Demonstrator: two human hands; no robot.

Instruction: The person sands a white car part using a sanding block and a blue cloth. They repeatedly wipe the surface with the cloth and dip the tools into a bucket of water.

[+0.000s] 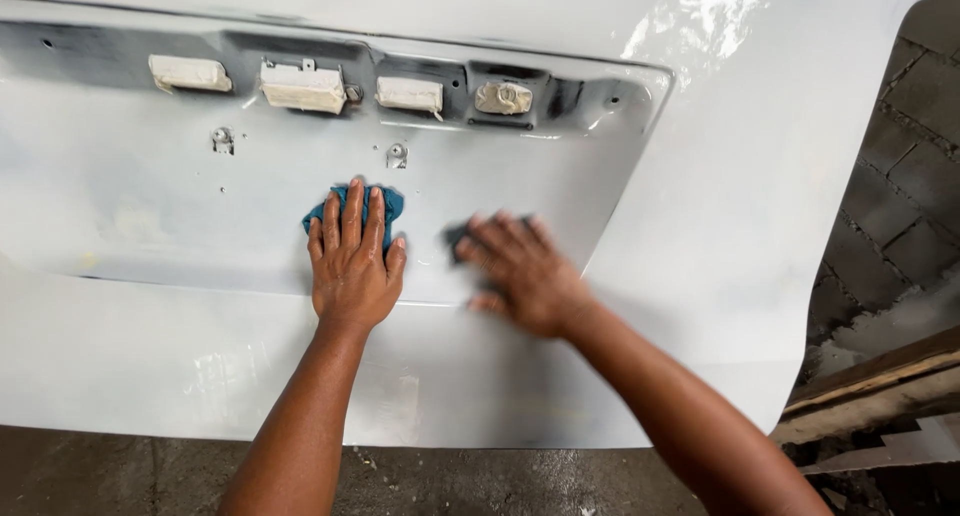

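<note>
Ana: Below the row of taped-over fittings (345, 84) on the white car panel (700, 276), both hands were at work. What did the left hand (350, 261) have?

Ben: It lay flat, fingers spread and pressed down on a folded blue cloth (385, 204), which sat just under the small metal bracket (397, 155) in the panel's recessed part. The cloth was pinned under the palm and fingers rather than gripped in a fist.

Ana: And the right hand (525, 276)?

Ben: Just right of the cloth, on the same recess, and blurred with motion. Something dark (458, 238) showed at its fingertips, perhaps a pad or a bit of paper, but I could not tell what it was, nor how tightly the fingers closed on it.

Ana: How would one do that rubbing well?

Ben: I would judge that flat, even pressure mattered most, with the fingers kept together so no ridges were cut. Strokes should have stayed clear of the taped fittings and the bracket, and the cloth should have followed close behind to wipe the spot
</note>
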